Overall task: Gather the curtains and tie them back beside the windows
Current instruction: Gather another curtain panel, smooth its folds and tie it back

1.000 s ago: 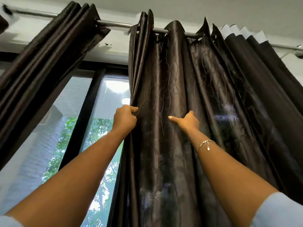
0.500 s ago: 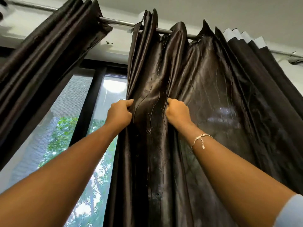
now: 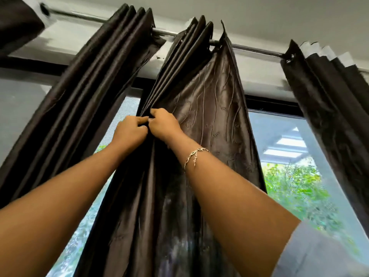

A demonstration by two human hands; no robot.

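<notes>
A dark brown satin curtain panel (image 3: 207,108) hangs from a metal rod (image 3: 253,49) in the middle of the view, its left folds bunched tight. My left hand (image 3: 130,130) and my right hand (image 3: 165,124) are raised side by side, touching, both closed on the gathered pleats of this panel. A bracelet sits on my right wrist. Another dark panel (image 3: 89,92) hangs bunched to the left, and a third (image 3: 331,108) hangs at the right. No tie-back is visible.
Window glass (image 3: 295,156) with a black frame (image 3: 273,104) shows between the middle and right panels, with green foliage outside. More glass shows low at the left. White wall and ceiling lie above the rod.
My right hand has drawn the curtain's folds leftward to meet my left hand. The middle panel is now narrow, and window glass is uncovered on its right. The view has shifted.
</notes>
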